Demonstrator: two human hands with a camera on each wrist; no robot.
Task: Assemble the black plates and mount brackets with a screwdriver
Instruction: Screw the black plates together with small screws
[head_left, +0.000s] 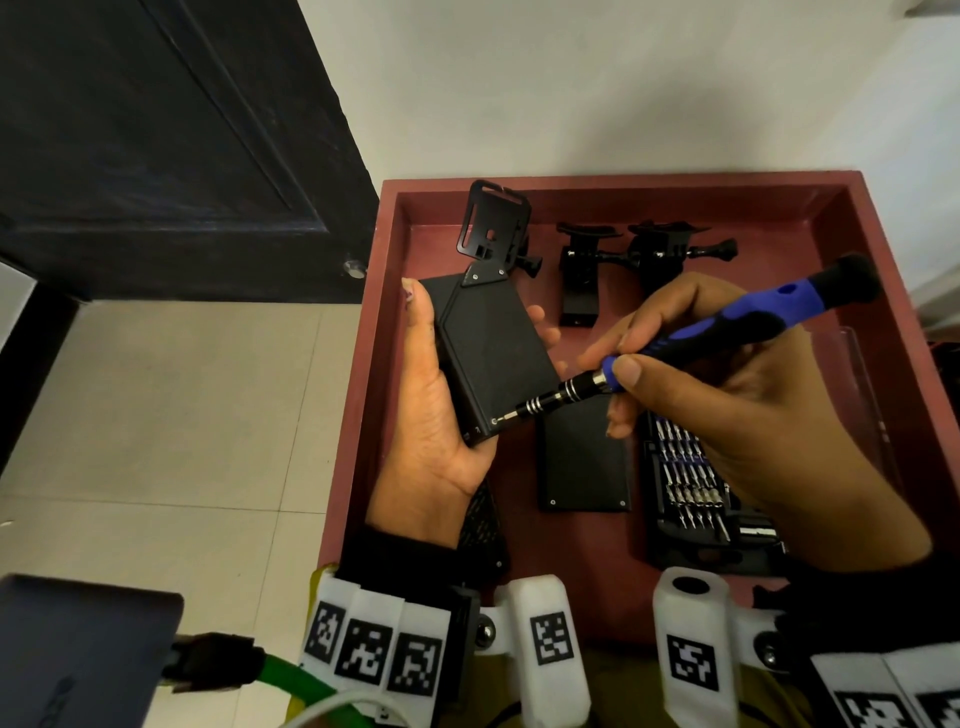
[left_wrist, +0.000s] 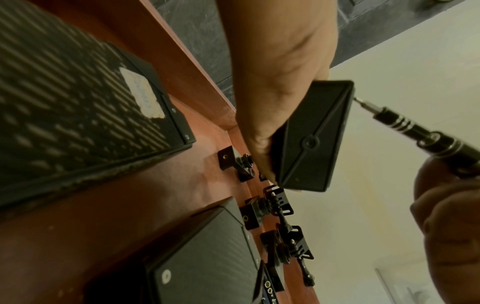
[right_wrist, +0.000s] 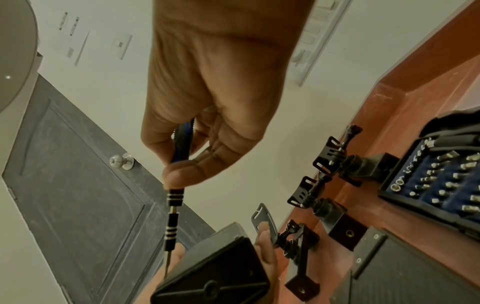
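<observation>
We judge the job partly done: under our hands, the red tray (head_left: 779, 208) holds another black plate (head_left: 584, 457) and two loose mount brackets (head_left: 660, 249). Our left hand (head_left: 431, 415) cradles a black box (head_left: 493, 353), bracket attached beyond our fingers. Our right hand (head_left: 753, 405) pinches the screwdriver (head_left: 701, 332), tip on its near-corner screw (head_left: 494, 421).

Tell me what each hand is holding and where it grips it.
Left hand grips the black box by its long sides; right hand pinches the screwdriver low on its blue handle.
</observation>
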